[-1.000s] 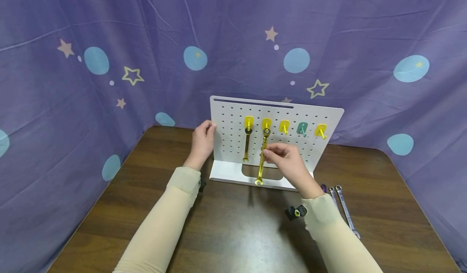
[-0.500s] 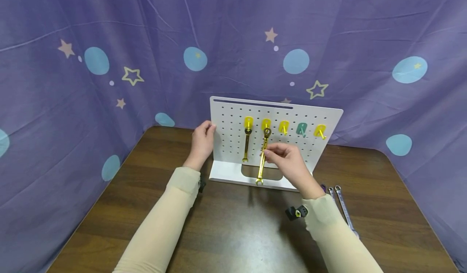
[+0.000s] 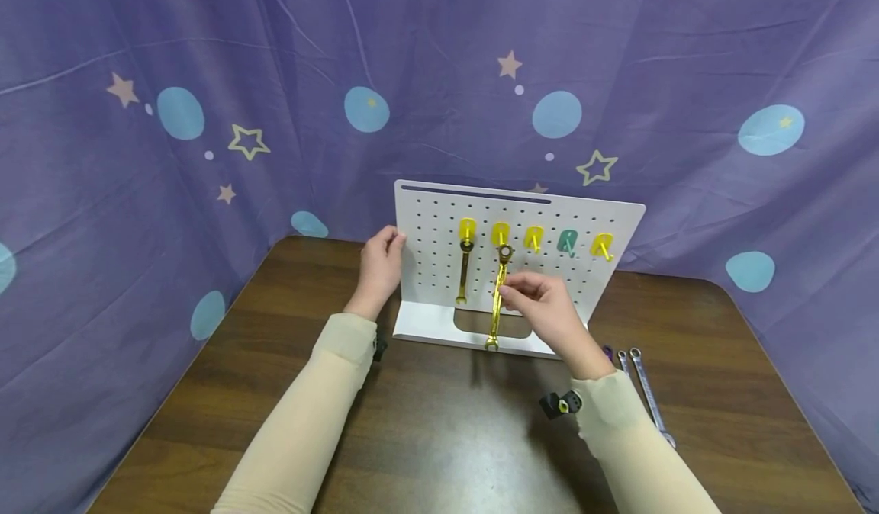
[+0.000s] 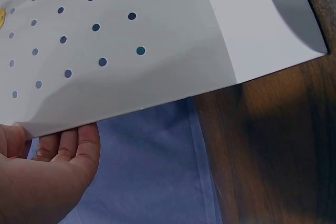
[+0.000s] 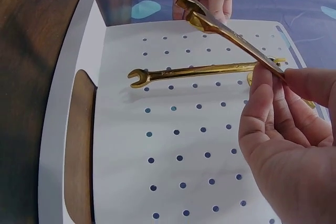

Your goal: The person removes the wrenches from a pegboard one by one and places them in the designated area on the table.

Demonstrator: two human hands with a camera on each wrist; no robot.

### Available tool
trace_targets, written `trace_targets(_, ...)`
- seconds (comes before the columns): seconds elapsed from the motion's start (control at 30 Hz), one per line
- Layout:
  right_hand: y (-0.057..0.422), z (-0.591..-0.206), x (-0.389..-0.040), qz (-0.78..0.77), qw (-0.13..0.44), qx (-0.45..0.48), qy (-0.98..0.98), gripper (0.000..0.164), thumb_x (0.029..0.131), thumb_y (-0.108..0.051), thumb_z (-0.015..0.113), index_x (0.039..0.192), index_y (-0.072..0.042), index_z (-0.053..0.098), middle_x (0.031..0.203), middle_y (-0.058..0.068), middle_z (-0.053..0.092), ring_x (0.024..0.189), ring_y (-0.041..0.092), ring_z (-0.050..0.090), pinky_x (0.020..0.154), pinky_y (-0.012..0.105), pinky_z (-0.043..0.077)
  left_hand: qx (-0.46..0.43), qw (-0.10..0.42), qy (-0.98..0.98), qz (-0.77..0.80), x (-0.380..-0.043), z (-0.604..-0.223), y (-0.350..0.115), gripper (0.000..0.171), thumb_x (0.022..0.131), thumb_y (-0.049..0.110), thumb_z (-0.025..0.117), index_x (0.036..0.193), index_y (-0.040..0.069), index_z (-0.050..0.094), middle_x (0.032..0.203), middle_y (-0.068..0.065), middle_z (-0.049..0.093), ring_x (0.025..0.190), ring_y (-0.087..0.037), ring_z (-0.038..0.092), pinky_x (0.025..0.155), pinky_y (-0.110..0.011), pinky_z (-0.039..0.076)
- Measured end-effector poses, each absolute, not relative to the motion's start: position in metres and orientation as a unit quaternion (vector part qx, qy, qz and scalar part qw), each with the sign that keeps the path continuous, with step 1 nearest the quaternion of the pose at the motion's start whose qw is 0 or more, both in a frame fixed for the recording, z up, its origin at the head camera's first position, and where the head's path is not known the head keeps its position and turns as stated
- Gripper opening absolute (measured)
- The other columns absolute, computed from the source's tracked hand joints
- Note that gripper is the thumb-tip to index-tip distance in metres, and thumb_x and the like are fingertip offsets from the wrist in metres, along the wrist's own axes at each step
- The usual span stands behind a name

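My right hand (image 3: 539, 300) pinches a gold combination wrench (image 3: 496, 312) by its shank between thumb and fingers. Its ring end overlaps the area just below the second yellow hook (image 3: 500, 233), and its open end points down toward the board's base. In the right wrist view that open end (image 5: 202, 17) rises toward the camera, apart from the board. At the left edge of the white pegboard (image 3: 439, 270), my left hand (image 3: 381, 264) holds on, thumb in front and fingers round the back. A smaller gold wrench (image 3: 463, 274) hangs from the first yellow hook (image 3: 468, 229).
Further right on the board are a yellow hook (image 3: 533, 239), a green hook (image 3: 568, 242) and another yellow hook (image 3: 602, 246). Silver wrenches (image 3: 650, 396) and a purple-ended tool (image 3: 607, 352) lie on the wooden table (image 3: 426, 438) beside my right forearm. A patterned curtain (image 3: 453, 64) stands behind.
The wrench in my right hand has shifted slightly down and right, its ring end now lower against the second hook. My left hand has stayed on the board's edge.
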State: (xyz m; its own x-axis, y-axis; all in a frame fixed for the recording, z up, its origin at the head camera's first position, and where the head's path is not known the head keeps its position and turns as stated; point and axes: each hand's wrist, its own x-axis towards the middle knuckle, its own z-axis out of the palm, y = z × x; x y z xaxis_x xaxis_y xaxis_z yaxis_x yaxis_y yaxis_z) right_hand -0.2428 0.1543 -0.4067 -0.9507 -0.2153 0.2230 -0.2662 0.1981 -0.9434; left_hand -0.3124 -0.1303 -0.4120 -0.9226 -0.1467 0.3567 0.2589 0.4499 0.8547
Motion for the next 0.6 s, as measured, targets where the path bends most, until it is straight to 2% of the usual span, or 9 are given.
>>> trace_targets(0.13,0.1555,-0.4077,-0.2417,0.609,0.025,0.152,-0.778,0.020,0.097,-0.010,0.071,0.109,0.006,0.072,0.098,0.014,0.074,0.088,0.036,0.070,0.082,0.044,0.057,-0.034,0.195,-0.828,-0.525,-0.3124,-0.4117,-0.1302,0.021,0.108,0.016,0.053,0.102,-0.001,0.065,0.093,-0.018,0.064,0.081,-0.027,0.054,0.069,-0.038,0.044)
trace_targets(0.37,0.1582,-0.4091,-0.2392,0.613,0.030,0.152,-0.775,0.017,0.096,-0.006,0.071,0.107,0.008,0.072,0.096,0.015,0.074,0.086,0.036,0.070,0.078,0.034,0.057,-0.033,0.198,-0.826,-0.527,-0.3128,-0.4118,-0.1300,0.021,0.108,0.015,0.053,0.101,-0.001,0.065,0.091,-0.017,0.063,0.081,-0.027,0.054,0.069,-0.038,0.044)
trace_targets(0.6,0.1607,-0.4100,-0.2371,0.616,0.029,0.155,-0.772,0.017,0.097,-0.005,0.070,0.106,0.009,0.071,0.096,0.016,0.074,0.086,0.038,0.070,0.077,0.036,0.058,-0.031,0.199,-0.826,-0.526,-0.3141,-0.4126,-0.1300,0.021,0.108,0.015,0.053,0.101,-0.001,0.064,0.089,-0.016,0.061,0.080,-0.026,0.052,0.068,-0.037,0.043)
